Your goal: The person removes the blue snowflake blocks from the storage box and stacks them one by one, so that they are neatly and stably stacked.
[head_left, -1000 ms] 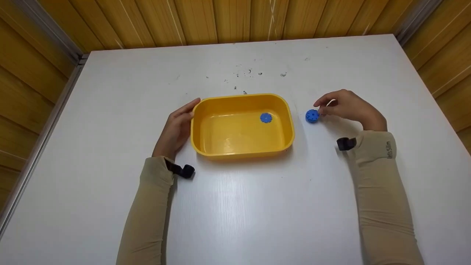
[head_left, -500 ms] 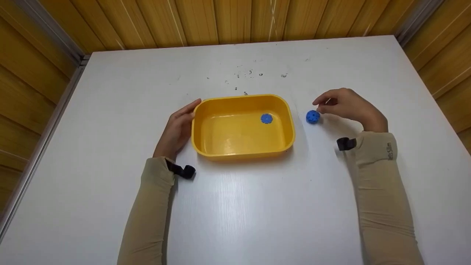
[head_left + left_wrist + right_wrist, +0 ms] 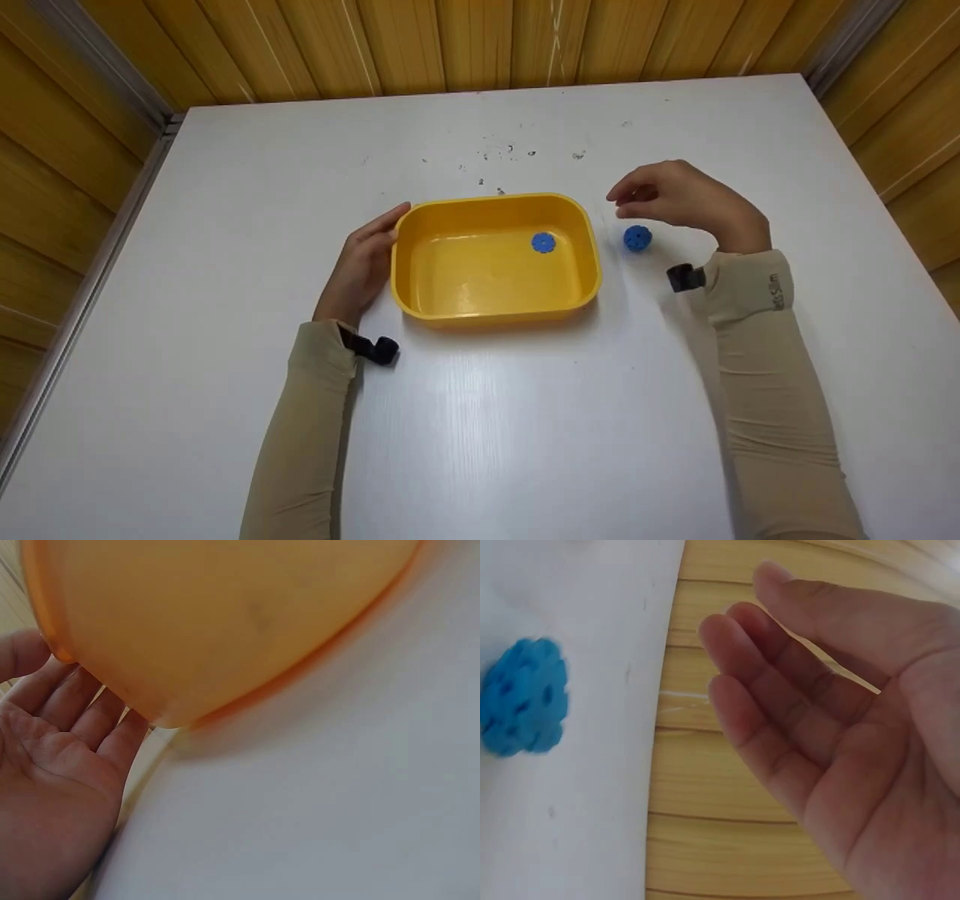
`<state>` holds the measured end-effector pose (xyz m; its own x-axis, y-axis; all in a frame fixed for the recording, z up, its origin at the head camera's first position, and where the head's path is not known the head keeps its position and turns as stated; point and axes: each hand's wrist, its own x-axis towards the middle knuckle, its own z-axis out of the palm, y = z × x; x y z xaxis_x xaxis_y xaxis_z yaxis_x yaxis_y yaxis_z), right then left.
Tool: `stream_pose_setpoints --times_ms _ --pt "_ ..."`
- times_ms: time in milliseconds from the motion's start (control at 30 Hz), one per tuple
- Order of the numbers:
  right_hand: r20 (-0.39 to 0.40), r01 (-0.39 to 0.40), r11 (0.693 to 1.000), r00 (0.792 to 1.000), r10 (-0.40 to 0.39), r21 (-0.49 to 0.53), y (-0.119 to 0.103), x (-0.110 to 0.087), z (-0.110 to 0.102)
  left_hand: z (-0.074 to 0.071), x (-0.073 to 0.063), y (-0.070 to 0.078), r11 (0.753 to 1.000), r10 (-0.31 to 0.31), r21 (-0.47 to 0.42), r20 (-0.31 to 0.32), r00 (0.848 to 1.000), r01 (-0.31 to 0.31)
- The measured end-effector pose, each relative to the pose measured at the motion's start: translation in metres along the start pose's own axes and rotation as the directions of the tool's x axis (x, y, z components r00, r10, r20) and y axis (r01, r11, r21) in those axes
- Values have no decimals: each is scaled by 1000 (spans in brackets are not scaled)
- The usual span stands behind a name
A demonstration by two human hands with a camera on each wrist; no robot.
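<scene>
A yellow plastic tub point(image 3: 495, 315) stands on the white table. My left hand point(image 3: 358, 270) touches its left end from outside, fairly straight fingers against the wall, as the left wrist view also shows point(image 3: 67, 757). One flat blue notched disc point(image 3: 543, 242) lies inside the tub, towards its back right. To the tub's right sits a small blue lump of notched discs point(image 3: 637, 238), seemingly several joined together; its slots show, blurred, in the right wrist view point(image 3: 525, 697). Above and behind it hovers my right hand point(image 3: 679, 196), fingers loosely bent, holding nothing and apart from the lump.
Dark scuff marks point(image 3: 510, 150) dot the white table point(image 3: 480, 420) behind the tub. Yellow wood-look panels point(image 3: 480, 45) rise beyond the back edge. Black wrist cameras point(image 3: 384, 350) sit at both sleeve cuffs.
My right hand has come off the blue lump of discs and moved up and to the left. The lump stays on the table. The left hand and tub hold their places.
</scene>
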<state>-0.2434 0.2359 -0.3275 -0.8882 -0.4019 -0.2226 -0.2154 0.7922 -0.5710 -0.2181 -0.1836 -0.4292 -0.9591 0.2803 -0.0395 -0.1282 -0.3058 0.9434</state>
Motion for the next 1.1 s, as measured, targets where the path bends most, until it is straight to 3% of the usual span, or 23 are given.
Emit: stream_pose_setpoints --times_ms 233,433,667,933,1100 --pt "74 62 995 996 -57 -75 -30 14 -1 -1 1 0 1000 4 -20 -8 1000 -4" --pt "169 52 995 985 -36 -89 -53 26 2 -1 2 1 1000 -1 -26 -4 1000 1" --pt "246 101 984 967 -63 -144 -74 44 11 -1 2 1 999 1 -37 -21 1000 -2" --pt "323 75 970 946 4 -230 -90 61 26 -1 3 -1 1000 5 -28 -23 1000 -5" --pt "362 20 972 930 68 -234 -95 69 34 -1 2 -1 999 9 -40 -9 1000 -10"
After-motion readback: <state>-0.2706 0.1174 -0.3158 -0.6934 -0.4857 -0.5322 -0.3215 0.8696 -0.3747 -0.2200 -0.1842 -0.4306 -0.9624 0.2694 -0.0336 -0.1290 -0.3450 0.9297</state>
